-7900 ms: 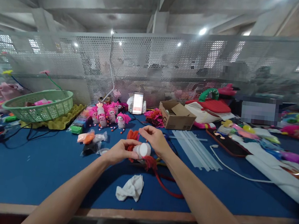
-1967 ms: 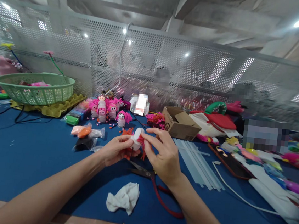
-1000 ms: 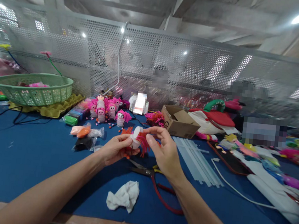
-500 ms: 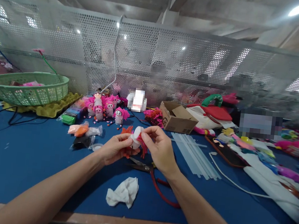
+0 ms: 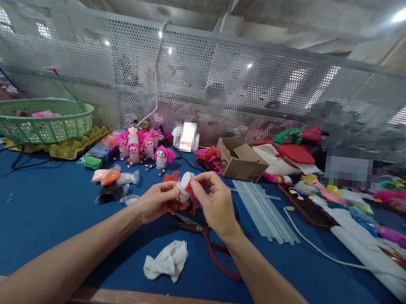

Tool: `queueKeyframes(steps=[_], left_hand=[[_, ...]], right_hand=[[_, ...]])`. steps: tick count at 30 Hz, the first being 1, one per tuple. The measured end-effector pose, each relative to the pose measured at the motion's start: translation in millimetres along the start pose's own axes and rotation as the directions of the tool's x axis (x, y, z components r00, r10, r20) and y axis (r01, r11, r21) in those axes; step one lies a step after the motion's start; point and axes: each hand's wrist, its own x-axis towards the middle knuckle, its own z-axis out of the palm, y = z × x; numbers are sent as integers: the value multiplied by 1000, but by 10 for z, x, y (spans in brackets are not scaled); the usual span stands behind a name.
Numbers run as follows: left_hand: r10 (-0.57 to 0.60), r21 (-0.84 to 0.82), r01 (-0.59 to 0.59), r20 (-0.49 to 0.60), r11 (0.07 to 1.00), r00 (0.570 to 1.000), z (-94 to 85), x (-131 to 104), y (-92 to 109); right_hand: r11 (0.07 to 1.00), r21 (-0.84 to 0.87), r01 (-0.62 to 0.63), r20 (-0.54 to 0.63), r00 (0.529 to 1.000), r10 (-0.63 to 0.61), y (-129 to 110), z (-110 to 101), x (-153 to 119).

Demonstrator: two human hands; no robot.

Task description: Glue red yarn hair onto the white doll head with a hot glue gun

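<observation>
Above the middle of the table my left hand [image 5: 159, 199] is closed around a small doll [image 5: 184, 196] with a white body and red and pink yarn strands. A round white piece [image 5: 187, 179] stands up from its top. My right hand [image 5: 214, 200] pinches at the right edge of that piece, beside the pink yarn; the fingertips hide exactly what they grip. Just below both hands lie scissors [image 5: 217, 257] with red handles, blades pointing left. A crumpled white tissue [image 5: 167, 260] rests nearer the table's front edge.
Several finished pink-haired dolls [image 5: 148, 147] stand at the back, left of a cardboard box [image 5: 244, 162]. Bagged clay [image 5: 109, 176] lies to the left, near a green basket [image 5: 42, 125]. Translucent strips [image 5: 262, 211] and a white cable [image 5: 318, 251] lie on the right.
Both hands stay nearly in place on the doll. My right hand has shifted very slightly left at the white piece.
</observation>
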Motion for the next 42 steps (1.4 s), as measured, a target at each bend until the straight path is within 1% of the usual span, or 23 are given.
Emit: queueKeyframes(steps=[5, 8, 10, 13, 16, 19, 24, 30, 34, 36, 38, 40, 42], left_hand=[[3, -13, -3, 9, 1000, 1000, 20, -11, 12], [14, -20, -13, 23, 1000, 1000, 26, -14, 23], [18, -30, -17, 21, 999, 1000, 19, -10, 25], [18, -45, -17, 18, 999, 1000, 4, -3, 22], [21, -56, -19, 36, 998, 999, 3, -1, 18], [21, -68, -17, 50, 998, 999, 7, -2, 16], [15, -67, -13, 35, 998, 999, 0, -2, 11], [9, -28, -9, -1, 1000, 1000, -9, -2, 8], [8, 0, -8, 0, 1000, 1000, -13, 1, 5], [18, -9, -18, 9, 1000, 1000, -14, 1, 6], [23, -26, -22, 19, 999, 1000, -15, 0, 10], [25, -36, -24, 26, 999, 999, -14, -3, 16], [26, -38, -25, 29, 999, 999, -12, -7, 22]], right_hand=[[1000, 4, 14, -7, 1000, -14, 1, 12, 0], [998, 49, 47, 13, 999, -48, -4, 9, 3], [996, 57, 71, -3, 997, -71, -6, 5, 3], [994, 24, 105, -25, 994, -105, -6, 1, -2], [991, -13, 132, -14, 991, -132, -5, 2, -9], [990, -41, 133, -14, 991, -133, -1, 4, -13], [991, -67, 118, -17, 993, -119, 8, 2, -10], [989, -108, 102, -16, 994, -105, 10, 2, -8], [986, -120, 114, -11, 993, -116, 2, 0, -7], [987, -103, 121, -15, 992, -123, -6, -2, -6], [992, -44, 118, -25, 993, -119, -11, -3, -3], [995, 45, 85, -22, 996, -84, -9, -4, 0], [991, 126, 34, 6, 999, -35, 1, -2, 3]])
